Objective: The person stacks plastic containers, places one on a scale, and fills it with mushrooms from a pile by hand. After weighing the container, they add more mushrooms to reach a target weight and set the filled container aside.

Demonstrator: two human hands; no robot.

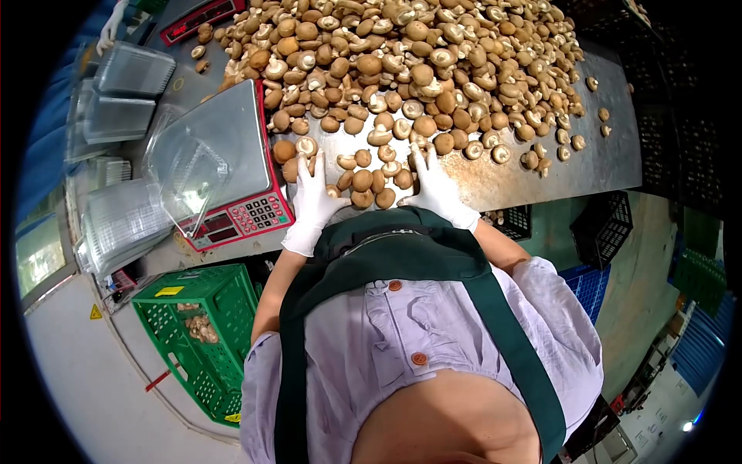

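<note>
Both hands wear white gloves and rest at the near edge of a metal table. My left hand [312, 198] has its fingers spread, the tips touching brown mushrooms beside the scale. On the other side, my right hand [435, 185] is also spread, its fingertips at the mushrooms' edge. Between the two hands lies a small group of mushrooms [362, 181], some caps up, some stems up. Beyond them a large heap of mushrooms [417, 73] covers much of the table. Neither hand is closed around a mushroom.
A red scale [224, 155] with a clear plastic tray on it stands left of my left hand. Stacked clear trays [117, 116] are further left. A green crate [197, 332] with mushrooms is at lower left, a black crate [603, 230] at right. Another person's gloved hand [112, 29] shows at top left.
</note>
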